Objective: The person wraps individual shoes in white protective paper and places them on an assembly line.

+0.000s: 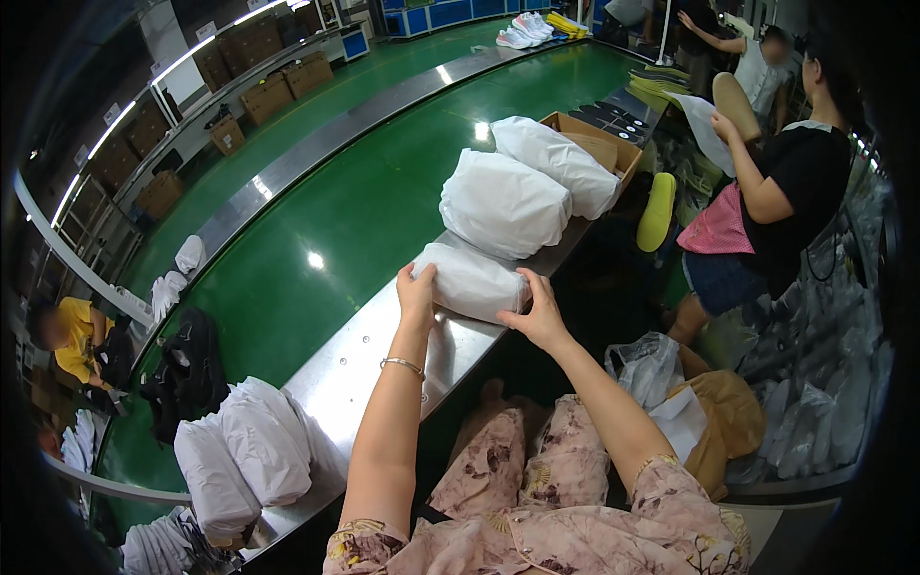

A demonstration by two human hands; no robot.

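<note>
A white paper-wrapped bundle point(470, 281) lies on the metal ledge point(331, 388) in front of me. My left hand point(417, 290) grips its left end, the wrist wearing a bracelet. At the right end, my right hand point(539, 311) curls its fingers and thumb around the wrapping. What the paper covers is hidden. Just beyond it stand two larger white wrapped bundles, a nearer one point(503, 203) and a farther one point(556, 165). Nearer to me on the left, two more white wrapped bundles point(265, 441) rest side by side on the ledge.
Black shoes point(187, 369) sit on the green conveyor belt point(297, 259) beside the ledge. An open cardboard box point(628, 158) stands behind the far bundles. At right a co-worker point(805, 182) holds an insole-shaped piece and paper, near a yellow-green insole point(656, 213). Plastic bags point(647, 369) lie by my right arm.
</note>
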